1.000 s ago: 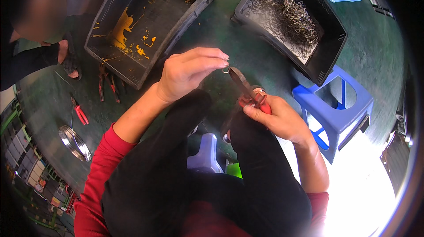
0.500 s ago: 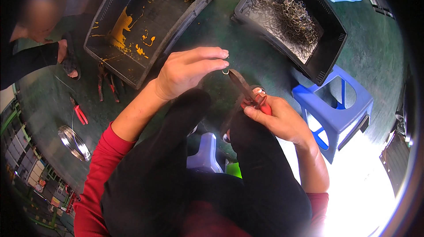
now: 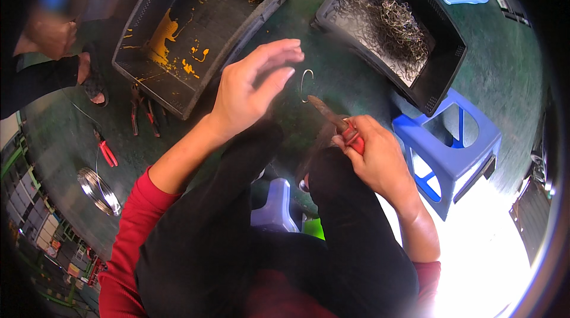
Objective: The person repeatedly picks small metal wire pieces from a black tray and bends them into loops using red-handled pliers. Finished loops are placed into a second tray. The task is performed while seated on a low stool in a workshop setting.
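Observation:
My right hand (image 3: 380,155) is closed round the red handles of a pair of pliers (image 3: 326,113), whose dark jaws point up and to the left. A thin curved wire hook (image 3: 303,86) stands at the tip of the jaws, its bend upward. Just left of the hook is my left hand (image 3: 246,86), fingers stretched out and thumb apart, with nothing in it. A small gap shows between these fingers and the wire.
Ahead right, a black crate (image 3: 442,57) holds a heap of bent wire hooks (image 3: 401,24). Another black crate (image 3: 202,75), stained orange, stands ahead left. A blue stool (image 3: 475,146) is at right. Red-handled pliers (image 3: 107,153) and a wire coil (image 3: 98,192) lie left; a person (image 3: 53,39) sits beyond.
My left hand has drawn back from the wire and its thumb and fingers have spread apart. The hook now shows in full at the pliers' tip. My right hand has shifted slightly.

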